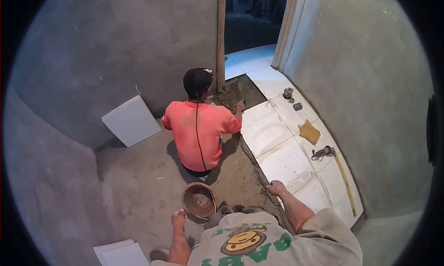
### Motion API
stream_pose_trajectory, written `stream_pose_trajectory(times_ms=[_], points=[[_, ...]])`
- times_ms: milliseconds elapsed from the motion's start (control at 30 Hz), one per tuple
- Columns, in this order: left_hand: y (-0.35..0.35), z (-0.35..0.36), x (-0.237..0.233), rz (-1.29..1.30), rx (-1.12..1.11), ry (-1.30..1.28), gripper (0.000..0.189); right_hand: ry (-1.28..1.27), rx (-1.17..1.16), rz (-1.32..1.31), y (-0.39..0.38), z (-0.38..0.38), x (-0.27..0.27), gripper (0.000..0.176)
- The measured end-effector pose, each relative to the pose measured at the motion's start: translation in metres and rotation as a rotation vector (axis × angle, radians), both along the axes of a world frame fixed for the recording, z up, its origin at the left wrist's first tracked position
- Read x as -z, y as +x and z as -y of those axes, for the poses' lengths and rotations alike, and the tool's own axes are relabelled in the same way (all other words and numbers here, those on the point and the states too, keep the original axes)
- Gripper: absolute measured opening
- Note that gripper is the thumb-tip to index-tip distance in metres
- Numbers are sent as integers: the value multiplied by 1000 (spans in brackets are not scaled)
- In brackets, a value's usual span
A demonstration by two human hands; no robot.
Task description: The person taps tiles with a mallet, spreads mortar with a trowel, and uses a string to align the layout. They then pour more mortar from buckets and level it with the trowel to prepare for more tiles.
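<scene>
My left hand (178, 217) is closed beside the rim of a round bucket (185, 197); whether its fingers hold the rim or handle is too small to tell. Inside the bucket lies a little reddish-brown material. My right hand (276, 188) is closed, held over the mortar edge of the white floor tiles (284, 164); anything in its fingers cannot be made out. In front of me a co-worker in a pink shirt (196, 132) squats with their back to me, their right hand (240, 104) near the dark patch of mortar (240, 92).
White tiles (132, 121) lean against the back wall, and more tiles (121, 254) lie at lower left. On the laid floor are a yellow cloth (309, 132), a power tool (329, 150), a yellow level (344, 180) and small items (288, 93). A doorway stands beyond.
</scene>
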State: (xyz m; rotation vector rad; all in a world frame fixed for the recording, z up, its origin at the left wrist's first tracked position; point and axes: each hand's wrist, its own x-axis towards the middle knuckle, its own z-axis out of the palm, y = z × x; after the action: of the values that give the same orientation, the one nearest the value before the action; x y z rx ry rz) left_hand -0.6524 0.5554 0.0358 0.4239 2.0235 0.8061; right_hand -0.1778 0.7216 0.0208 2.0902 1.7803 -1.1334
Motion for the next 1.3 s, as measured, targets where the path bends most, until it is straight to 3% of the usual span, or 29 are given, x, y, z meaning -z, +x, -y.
stream_pose_trajectory(times_ms=[100, 200, 233, 267, 367, 500, 700, 900, 967, 1033, 1133, 1300], points=[[-12, -8, 2, -32, -56, -18, 24, -35, -7, -33, -37, -4, -38, 43], [-22, 2, 23, 7, 13, -36, 26, -66, -11, -36, -47, 4, -26, 45], [-19, 5, 24, 20, 12, -70, 26, 89, -81, -5, -47, 13, -15, 42], [-16, 7, 24, 31, 11, -103, 27, 89, -82, -4, -43, 15, -6, 42], [-17, 22, 38, 60, 18, -100, 24, -44, -77, 68, -36, 27, 4, 38], [-18, 30, 49, 109, -68, -136, 24, -191, 27, 54, -31, 27, -14, 48], [-29, 14, 39, -4, 83, -126, 28, -125, 2, 47, -38, 20, -23, 43], [-40, 11, 55, 109, -89, -22, 25, -71, -21, 63, -55, 12, -19, 43], [-42, 14, 56, 48, 19, -34, 27, -48, -46, 69, -59, 13, -20, 40], [-35, 17, 44, 67, -32, -44, 27, 62, -131, 115, -61, 13, -20, 34], [-42, 39, 63, 127, -124, -25, 26, -79, -80, 97, -71, 6, -38, 32], [-44, 55, 67, 155, -186, -92, 22, -68, -136, 104, -64, -4, 0, 32]])
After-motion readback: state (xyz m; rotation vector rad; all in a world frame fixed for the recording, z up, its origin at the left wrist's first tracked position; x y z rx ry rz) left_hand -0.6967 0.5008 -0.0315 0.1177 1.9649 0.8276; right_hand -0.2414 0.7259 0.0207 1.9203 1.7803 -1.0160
